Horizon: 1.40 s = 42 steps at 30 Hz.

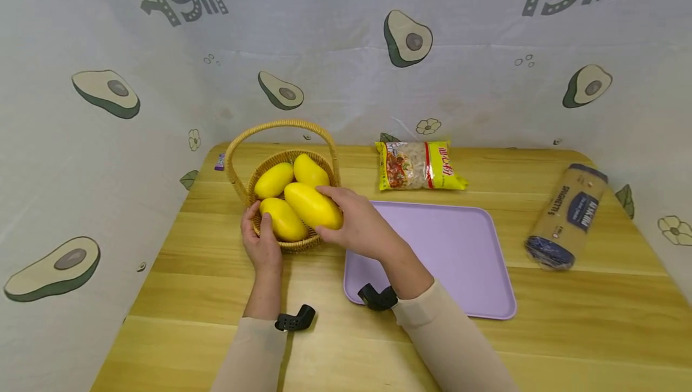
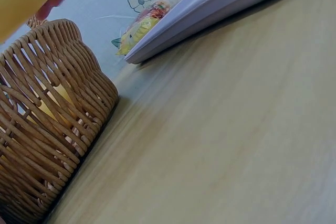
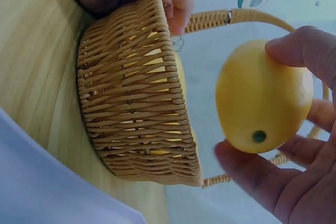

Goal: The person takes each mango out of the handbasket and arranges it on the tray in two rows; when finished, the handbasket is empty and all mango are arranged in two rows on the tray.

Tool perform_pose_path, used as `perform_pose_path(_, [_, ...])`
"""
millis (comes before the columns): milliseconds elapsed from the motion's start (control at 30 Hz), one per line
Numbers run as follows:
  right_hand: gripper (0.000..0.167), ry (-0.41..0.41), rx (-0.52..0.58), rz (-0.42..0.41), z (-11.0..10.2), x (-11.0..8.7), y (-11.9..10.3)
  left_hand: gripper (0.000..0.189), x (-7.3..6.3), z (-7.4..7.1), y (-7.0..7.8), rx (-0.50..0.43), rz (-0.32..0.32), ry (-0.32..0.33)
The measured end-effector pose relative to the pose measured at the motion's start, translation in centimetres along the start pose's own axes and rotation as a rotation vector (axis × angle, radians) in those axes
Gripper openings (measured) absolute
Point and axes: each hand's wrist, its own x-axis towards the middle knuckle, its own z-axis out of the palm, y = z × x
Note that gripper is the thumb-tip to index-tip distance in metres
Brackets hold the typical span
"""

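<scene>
A wicker basket point(image 1: 296, 246) with a tall arched handle stands on the table, yellow mangoes point(image 1: 273, 180) inside it. My left hand point(image 1: 263, 247) grips the basket's near-left rim, its thumb over the edge beside the front mango point(image 1: 283, 220). Between thumb and fingers, my right hand point(image 1: 364, 224) holds another mango point(image 1: 313, 206) above the basket's right side. The right wrist view shows this held mango point(image 3: 262, 98) apart from the rim, a dark green spot on its end. In the left wrist view the basket's woven side point(image 2: 52, 108) fills the left, and the left hand is almost wholly hidden.
A lilac tray point(image 1: 438, 254) lies right of the basket, partly under my right forearm. Behind it is a yellow noodle bag point(image 1: 413, 165). A spaghetti pack point(image 1: 567, 215) lies far right, and a small purple packet point(image 1: 220, 162) at the back left. Avocado-print curtain point(image 1: 335, 80) surrounds the table.
</scene>
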Motion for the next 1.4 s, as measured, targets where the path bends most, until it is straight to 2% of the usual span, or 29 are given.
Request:
perform_pose_path(133, [0.07, 0.005, 0.071, -0.079, -0.1, -0.9, 0.3, 0.035, 0.1, -0.1, -0.1, 0.002, -0.009, -0.005])
perform_pose_path(267, [0.067, -0.013, 0.207, -0.128, -0.2, -1.5, 1.1, 0.036, 0.2, -0.1, -0.3, 0.005, -0.011, -0.005])
perform_pose_path(333, [0.067, -0.03, 0.283, -0.117, -0.3, -1.7, 1.5, 0.036, 0.2, -0.1, -0.3, 0.012, -0.012, -0.005])
perform_pose_path(467, [0.069, -0.05, 0.396, -0.044, -0.4, -1.9, 2.1, 0.036, 0.2, -0.1, -0.2, 0.011, -0.005, -0.007])
perform_pose_path(600, [0.07, -0.049, 0.418, 0.009, -0.7, -1.9, 2.3, 0.036, 0.1, -0.1, -0.2, 0.012, 0.008, -0.006])
perform_pose_path(733, [0.069, -0.043, 0.406, 0.015, -1.1, -2.1, 2.6, 0.036, 0.1, -0.1, -0.2, 0.015, 0.013, -0.006])
perform_pose_path(867, [0.067, -0.03, 0.443, 0.034, -1.3, -2.1, 2.9, 0.036, 0.2, -0.1, -0.3, 0.011, 0.012, -0.006])
perform_pose_path(1000, [0.051, -0.038, 0.515, 0.049, -1.4, -2.2, 3.0, 0.035, 0.2, -0.1, -0.3, 0.005, 0.013, -0.004])
perform_pose_path(1100, [0.036, -0.038, 0.537, 0.051, -1.3, -2.2, 3.0, 0.035, 0.2, -0.1, -0.2, 0.007, 0.019, -0.006])
perform_pose_path(1167, [0.032, -0.033, 0.537, 0.058, -1.3, -2.3, 3.0, 0.035, 0.1, -0.1, -0.2, 0.009, 0.021, -0.01])
perform_pose_path(1267, [0.031, -0.029, 0.545, 0.078, -1.4, -2.4, 3.3, 0.035, 0.1, -0.1, -0.2, 0.006, 0.025, -0.014])
perform_pose_path(1400, [0.039, -0.06, 0.579, 0.093, -2.0, -2.8, 3.9, 0.035, 0.1, 0.0, -0.2, -0.002, 0.022, -0.011])
